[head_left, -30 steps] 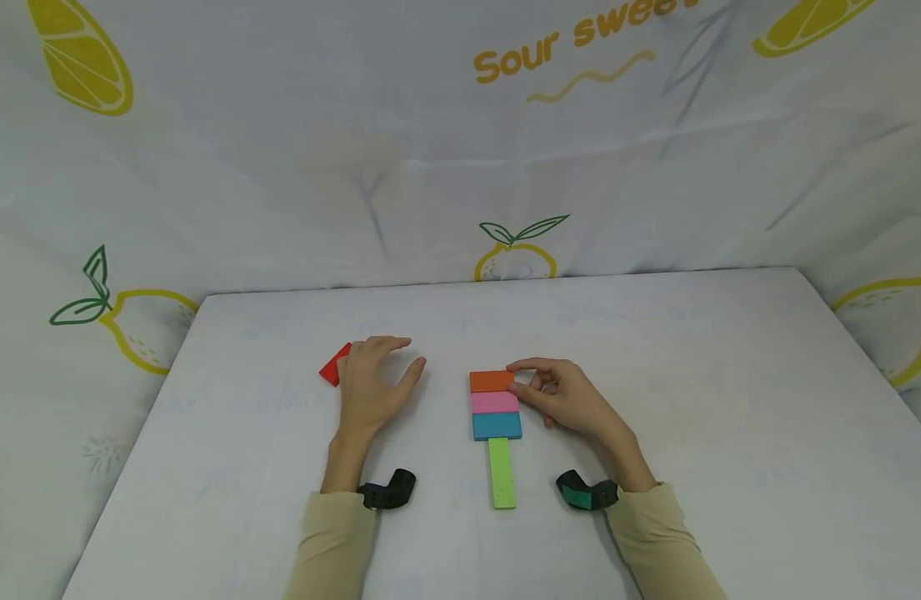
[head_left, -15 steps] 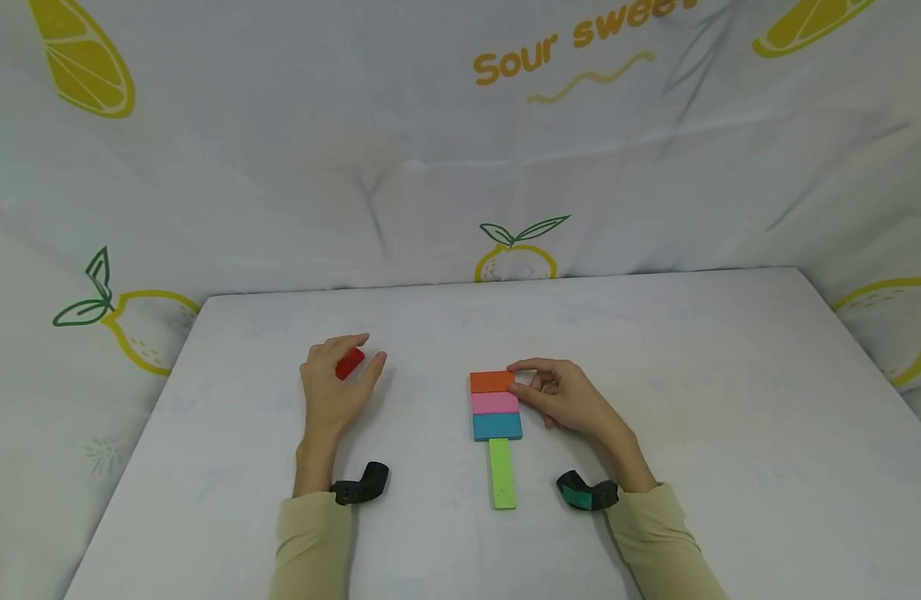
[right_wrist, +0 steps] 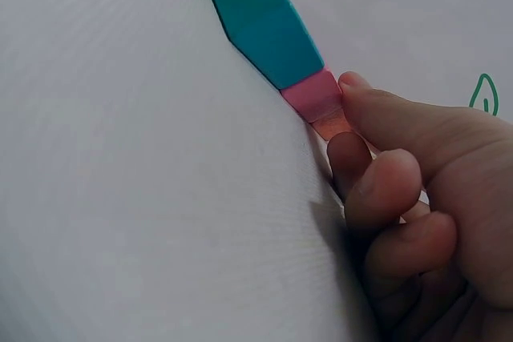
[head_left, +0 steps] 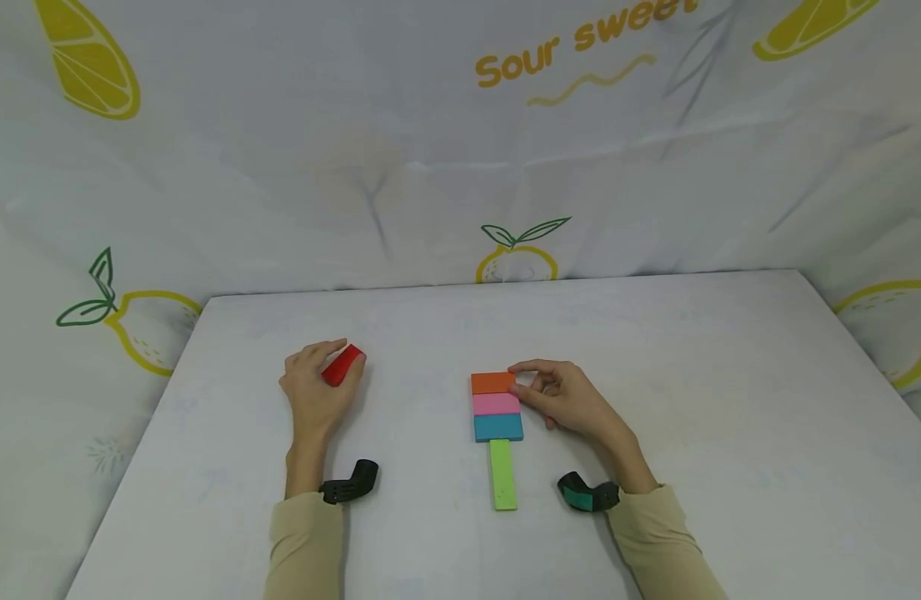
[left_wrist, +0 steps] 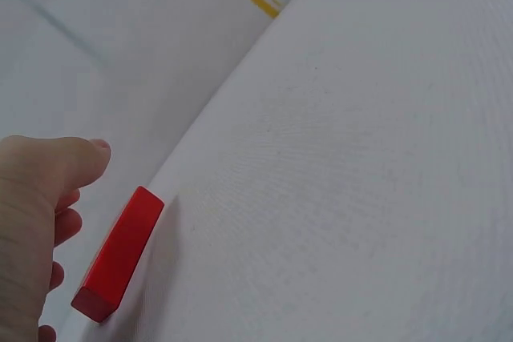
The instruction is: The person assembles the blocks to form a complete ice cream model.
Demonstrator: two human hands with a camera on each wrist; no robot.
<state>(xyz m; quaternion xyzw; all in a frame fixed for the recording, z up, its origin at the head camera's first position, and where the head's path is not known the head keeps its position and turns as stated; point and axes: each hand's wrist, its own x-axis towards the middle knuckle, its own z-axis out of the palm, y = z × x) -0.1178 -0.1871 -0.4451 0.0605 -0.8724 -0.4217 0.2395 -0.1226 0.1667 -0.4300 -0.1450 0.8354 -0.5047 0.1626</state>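
Note:
My left hand (head_left: 317, 387) is spread round a red block (head_left: 342, 365) at the left of the table. In the left wrist view a gap shows between the thumb (left_wrist: 80, 162) and the red block (left_wrist: 120, 254), which lies on the white surface. My right hand (head_left: 568, 396) pinches the right end of an orange block (head_left: 492, 383) between thumb and forefinger, the other fingers curled in. Against the orange block lie a pink block (head_left: 495, 404) and a blue block (head_left: 498, 427), in a column. A narrow light green block (head_left: 503, 475) extends lengthwise below the blue one.
The white table (head_left: 693, 358) ends at the back against a white cloth (head_left: 280, 192) printed with lemons and lettering. Black straps with camera mounts sit on both wrists, over beige sleeves (head_left: 306, 542).
My left hand has moved left, going past the red block and then settling round it; the block now lies turned at a different slant. The right hand and the column stay put.

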